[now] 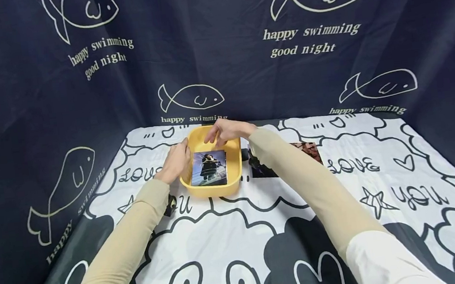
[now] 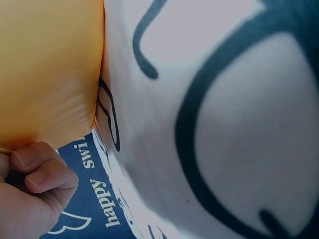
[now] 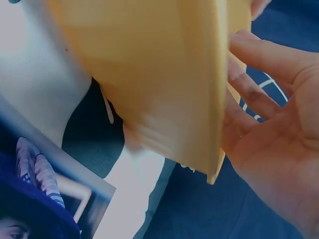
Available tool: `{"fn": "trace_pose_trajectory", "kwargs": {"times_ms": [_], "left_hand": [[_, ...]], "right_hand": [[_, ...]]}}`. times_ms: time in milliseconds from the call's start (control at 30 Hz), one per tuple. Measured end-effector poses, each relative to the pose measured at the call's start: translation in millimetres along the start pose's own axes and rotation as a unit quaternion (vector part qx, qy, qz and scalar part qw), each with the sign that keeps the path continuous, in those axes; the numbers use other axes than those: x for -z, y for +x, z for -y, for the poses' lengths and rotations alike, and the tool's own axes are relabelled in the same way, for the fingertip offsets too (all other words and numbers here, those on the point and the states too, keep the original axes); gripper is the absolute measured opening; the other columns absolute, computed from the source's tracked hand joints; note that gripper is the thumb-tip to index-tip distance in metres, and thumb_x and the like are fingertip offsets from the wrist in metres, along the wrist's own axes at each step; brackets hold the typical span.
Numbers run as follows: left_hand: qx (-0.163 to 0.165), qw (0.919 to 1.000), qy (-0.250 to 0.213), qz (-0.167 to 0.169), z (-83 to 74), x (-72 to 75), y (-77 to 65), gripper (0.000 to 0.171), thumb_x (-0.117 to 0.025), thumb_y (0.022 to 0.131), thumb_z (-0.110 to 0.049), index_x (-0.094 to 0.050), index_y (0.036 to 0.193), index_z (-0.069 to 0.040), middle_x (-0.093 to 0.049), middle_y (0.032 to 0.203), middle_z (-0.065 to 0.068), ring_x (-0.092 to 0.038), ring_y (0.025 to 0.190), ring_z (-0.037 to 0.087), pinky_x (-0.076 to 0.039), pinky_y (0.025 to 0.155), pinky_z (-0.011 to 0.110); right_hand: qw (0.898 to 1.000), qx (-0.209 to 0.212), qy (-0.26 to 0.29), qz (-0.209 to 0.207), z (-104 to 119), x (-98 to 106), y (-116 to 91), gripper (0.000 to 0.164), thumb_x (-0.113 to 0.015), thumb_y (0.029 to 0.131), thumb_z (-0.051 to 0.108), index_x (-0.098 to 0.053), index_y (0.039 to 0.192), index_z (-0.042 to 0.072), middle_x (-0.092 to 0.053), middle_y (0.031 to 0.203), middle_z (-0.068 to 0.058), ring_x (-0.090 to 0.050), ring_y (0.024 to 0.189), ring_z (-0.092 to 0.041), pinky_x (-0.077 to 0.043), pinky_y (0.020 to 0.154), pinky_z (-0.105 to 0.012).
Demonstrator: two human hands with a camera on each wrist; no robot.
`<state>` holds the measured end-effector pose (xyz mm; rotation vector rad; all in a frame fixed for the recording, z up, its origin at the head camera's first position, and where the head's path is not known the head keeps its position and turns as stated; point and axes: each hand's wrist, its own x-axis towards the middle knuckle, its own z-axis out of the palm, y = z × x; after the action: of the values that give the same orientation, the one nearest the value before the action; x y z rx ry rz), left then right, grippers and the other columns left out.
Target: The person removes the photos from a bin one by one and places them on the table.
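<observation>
A yellow plastic basket (image 1: 216, 191) with rounded corners stands on the bed-like patterned cloth. Inside it lies a photo print (image 1: 208, 168) of a figure in dark clothes against a blue sky. My left hand (image 1: 176, 159) grips the basket's left rim; its curled fingers show at the edge in the left wrist view. Above the far right part of the basket is my right hand (image 1: 228, 131), its fingers pointing down inside. The right wrist view shows that hand (image 3: 279, 129) with loosely spread fingers beyond the yellow wall, and nothing visible held. Some fingertips are hidden by the wall.
Right of the basket lie dark photo prints (image 1: 262, 168), partly covered by my right forearm. A small dark item (image 1: 170, 205) shows beside my left forearm. The white cloth (image 1: 205, 243) bears black drawings. Dark blue fish-patterned curtains (image 1: 237, 42) hang behind and at the sides.
</observation>
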<state>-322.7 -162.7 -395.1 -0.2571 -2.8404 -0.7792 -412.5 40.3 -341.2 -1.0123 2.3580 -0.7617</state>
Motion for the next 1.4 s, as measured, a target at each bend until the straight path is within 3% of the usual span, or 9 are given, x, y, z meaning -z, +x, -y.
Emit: {"fn": "trace_pose_trajectory", "kwargs": {"times_ms": [167,300,567,733,967,1233,1400], "left_hand": [[-0.001,1.0,0.001,0.001,0.3,0.0,0.5,0.035,-0.035,0.099,-0.008,-0.053,0.126,0.003,-0.058,0.076,0.014,-0.056,0.062,0.024,-0.052,0.061,0.037],[0.004,1.0,0.0,0.001,-0.1,1.2,-0.2,0.038,-0.035,0.098,-0.007,-0.05,0.131,0.003,-0.059,0.075,0.014,-0.055,0.06,0.022,-0.051,0.058,0.035],[0.009,0.9999,-0.002,0.005,-0.2,1.4,-2.0,0.038,-0.035,0.099,-0.007,-0.05,0.131,0.003,-0.058,0.076,0.015,-0.055,0.058,0.021,-0.05,0.054,0.032],[0.009,0.9999,-0.007,0.007,-0.6,1.5,-2.4,0.042,-0.035,0.099,-0.006,-0.046,0.137,0.004,-0.058,0.077,0.016,-0.054,0.058,0.021,-0.049,0.053,0.031],[0.005,0.9999,-0.007,0.006,-1.8,2.2,-0.9,0.041,-0.035,0.099,-0.007,-0.046,0.136,0.005,-0.057,0.078,0.016,-0.053,0.057,0.021,-0.049,0.053,0.031],[0.004,0.9999,0.01,0.0,-2.9,0.5,0.0,0.038,-0.036,0.099,-0.007,-0.05,0.131,0.005,-0.056,0.075,0.015,-0.053,0.055,0.021,-0.047,0.051,0.03],[0.001,1.0,0.009,-0.002,-1.5,0.0,0.5,0.034,-0.036,0.098,-0.007,-0.053,0.125,0.005,-0.056,0.075,0.014,-0.054,0.057,0.022,-0.048,0.052,0.031]], "right_hand": [[0.999,-0.024,-0.046,0.006,-1.0,-5.4,4.1,0.041,-0.074,0.078,-0.002,-0.069,0.118,0.006,-0.065,0.112,-0.015,-0.057,0.08,-0.015,-0.053,0.071,-0.025],[0.995,-0.033,-0.088,0.01,-3.7,-8.8,6.3,0.041,-0.076,0.077,-0.001,-0.07,0.117,0.008,-0.064,0.103,-0.011,-0.053,0.081,-0.013,-0.046,0.066,-0.018],[0.99,-0.034,-0.135,0.027,-4.6,-13.7,10.2,0.045,-0.079,0.074,0.002,-0.07,0.118,0.009,-0.06,0.086,-0.003,-0.051,0.08,-0.01,-0.041,0.071,-0.017],[0.991,-0.041,-0.125,0.038,-3.9,-15.3,11.3,0.046,-0.079,0.075,0.002,-0.069,0.119,0.009,-0.062,0.092,-0.005,-0.051,0.084,-0.011,-0.042,0.073,-0.017],[0.993,-0.06,-0.089,0.04,-4.2,-15.9,12.9,0.046,-0.079,0.075,0.002,-0.069,0.12,0.009,-0.053,0.087,-0.004,-0.048,0.074,-0.009,-0.038,0.065,-0.017],[0.995,-0.026,-0.082,0.049,-6.5,-19.8,15.3,0.046,-0.077,0.076,0.001,-0.068,0.121,0.008,-0.06,0.102,-0.014,-0.05,0.081,-0.01,-0.041,0.07,-0.015],[0.996,-0.015,-0.071,0.048,-5.6,-21.9,16.8,0.05,-0.078,0.076,0.001,-0.066,0.124,0.007,-0.058,0.099,-0.013,-0.048,0.081,-0.009,-0.04,0.069,-0.014]]}}
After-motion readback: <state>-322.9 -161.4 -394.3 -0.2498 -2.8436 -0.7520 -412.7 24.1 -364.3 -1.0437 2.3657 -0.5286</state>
